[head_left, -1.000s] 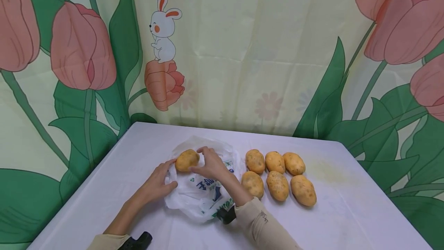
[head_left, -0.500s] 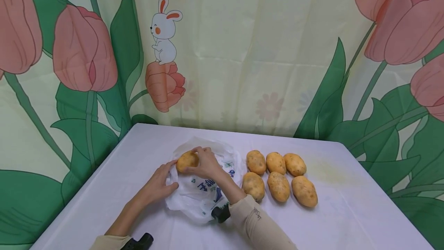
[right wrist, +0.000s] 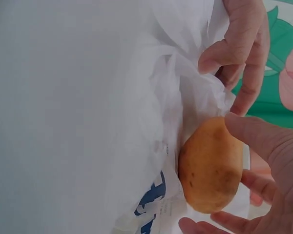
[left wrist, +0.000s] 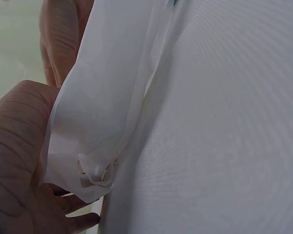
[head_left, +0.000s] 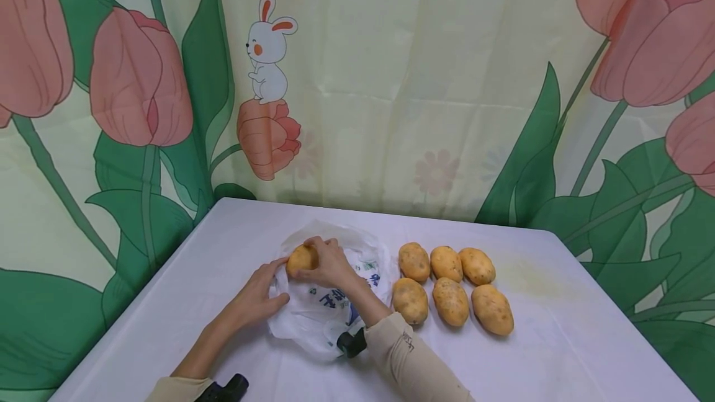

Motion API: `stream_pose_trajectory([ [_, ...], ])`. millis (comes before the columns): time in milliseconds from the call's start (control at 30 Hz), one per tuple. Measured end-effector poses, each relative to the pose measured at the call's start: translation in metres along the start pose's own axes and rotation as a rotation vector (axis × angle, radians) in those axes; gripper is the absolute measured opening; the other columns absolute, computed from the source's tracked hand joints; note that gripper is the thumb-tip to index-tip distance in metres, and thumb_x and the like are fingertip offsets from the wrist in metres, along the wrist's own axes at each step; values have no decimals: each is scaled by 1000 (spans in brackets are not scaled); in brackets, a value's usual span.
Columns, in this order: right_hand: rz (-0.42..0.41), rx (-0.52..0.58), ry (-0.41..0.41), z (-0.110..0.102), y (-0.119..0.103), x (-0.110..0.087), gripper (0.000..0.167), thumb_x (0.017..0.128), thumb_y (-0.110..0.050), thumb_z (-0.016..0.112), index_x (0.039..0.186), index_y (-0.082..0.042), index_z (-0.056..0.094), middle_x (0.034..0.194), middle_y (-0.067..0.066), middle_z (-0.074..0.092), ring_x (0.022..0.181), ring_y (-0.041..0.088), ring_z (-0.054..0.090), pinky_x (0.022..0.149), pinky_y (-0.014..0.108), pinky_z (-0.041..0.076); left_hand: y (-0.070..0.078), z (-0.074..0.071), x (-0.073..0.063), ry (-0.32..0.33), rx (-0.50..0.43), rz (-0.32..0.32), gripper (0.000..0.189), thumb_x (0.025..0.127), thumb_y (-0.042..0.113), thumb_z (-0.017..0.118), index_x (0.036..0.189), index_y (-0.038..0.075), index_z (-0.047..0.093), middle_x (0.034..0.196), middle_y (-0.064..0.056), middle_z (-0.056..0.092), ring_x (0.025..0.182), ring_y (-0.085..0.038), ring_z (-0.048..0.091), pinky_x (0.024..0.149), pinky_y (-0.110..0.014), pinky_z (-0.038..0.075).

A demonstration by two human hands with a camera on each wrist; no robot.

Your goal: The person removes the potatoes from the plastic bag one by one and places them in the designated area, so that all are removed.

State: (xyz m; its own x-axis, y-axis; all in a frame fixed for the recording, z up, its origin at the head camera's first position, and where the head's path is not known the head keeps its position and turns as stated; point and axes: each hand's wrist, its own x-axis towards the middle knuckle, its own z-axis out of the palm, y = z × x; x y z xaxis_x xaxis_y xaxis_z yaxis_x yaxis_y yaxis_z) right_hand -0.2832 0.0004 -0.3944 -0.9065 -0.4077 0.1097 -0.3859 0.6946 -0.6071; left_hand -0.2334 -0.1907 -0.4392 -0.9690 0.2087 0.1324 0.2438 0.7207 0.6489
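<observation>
A white plastic bag [head_left: 313, 321] with blue and green print lies spread on the table. My right hand [head_left: 333, 263] reaches over it and holds a yellow-brown potato [head_left: 300, 260] at the bag's left part. In the right wrist view the thumb lies on one side of the potato [right wrist: 212, 168], with fingers around its other side. My left hand [head_left: 259, 293] grips the bag's left edge, thumb on the near side. Seen from the left wrist, the bag's film [left wrist: 95, 97] drapes across the left palm [left wrist: 14, 146] and partly hides the fingers.
Several more potatoes [head_left: 450, 301] stand in two rows just right of the bag, close to the right forearm. A white cloth covers the table [head_left: 581, 327]. Behind its far edge hangs a curtain [head_left: 385, 141] printed with tulips and a rabbit.
My right hand has moved slightly left, its fingers closing around the potato from an open spread. The left hand stays at the bag's edge, and the other potatoes stay in place.
</observation>
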Motion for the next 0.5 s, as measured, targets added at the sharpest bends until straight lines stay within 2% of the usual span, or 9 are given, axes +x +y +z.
stream_pose_trajectory([
  [333,9,16,25,6,2,2,63,82,-31,86,133,-11,54,114,16,53,99,26,54,84,43,50,-1,0,1,14,-19,34,70,86,13,70,149,1,42,140,-26,51,132,-44,48,108,-64,40],
  [500,21,11,38,9,4,4,64,82,-33,86,133,-14,52,113,15,53,95,25,54,83,42,51,-2,0,1,7,-35,28,69,87,12,70,150,4,42,142,-26,49,134,-45,46,109,-66,39],
])
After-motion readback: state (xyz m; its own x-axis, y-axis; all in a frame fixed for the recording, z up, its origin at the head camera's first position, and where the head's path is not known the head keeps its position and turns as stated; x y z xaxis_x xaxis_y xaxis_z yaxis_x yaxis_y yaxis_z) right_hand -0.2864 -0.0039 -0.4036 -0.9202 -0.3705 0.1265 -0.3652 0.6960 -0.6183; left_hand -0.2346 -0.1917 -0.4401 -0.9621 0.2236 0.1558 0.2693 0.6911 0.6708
